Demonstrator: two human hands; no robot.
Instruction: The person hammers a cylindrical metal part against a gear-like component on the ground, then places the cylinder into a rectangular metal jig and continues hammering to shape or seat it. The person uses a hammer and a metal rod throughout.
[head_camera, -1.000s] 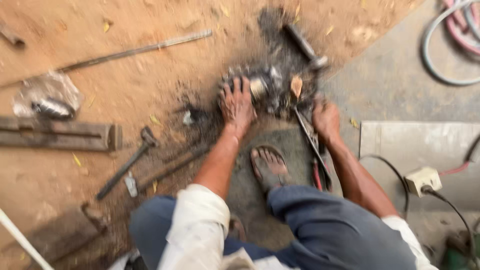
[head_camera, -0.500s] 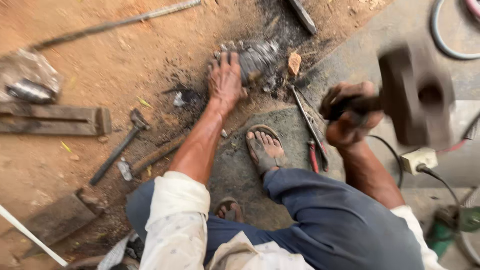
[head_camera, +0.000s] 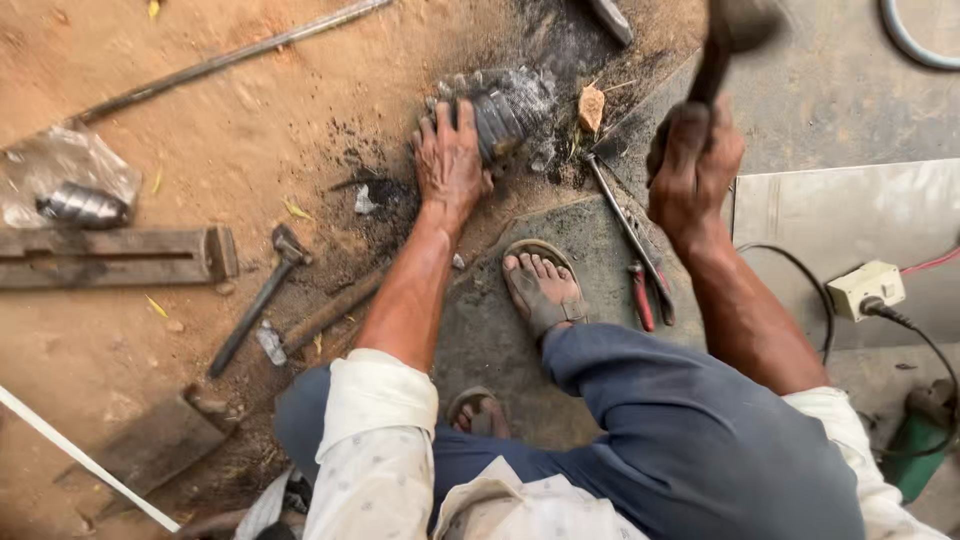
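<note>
The grimy finned metal part (head_camera: 510, 108) lies on the blackened dirt floor (head_camera: 200, 150) just ahead of your sandalled foot (head_camera: 540, 290). Your left hand (head_camera: 450, 160) presses flat on its near-left side, fingers (head_camera: 455, 120) spread apart over the ribs. Your right hand (head_camera: 690, 165) is up and to the right of it — fingers wrapped tight on the hammer (head_camera: 725, 40) handle, head raised above. The part sits down-left of the hammer head, right beside your left fingers.
</note>
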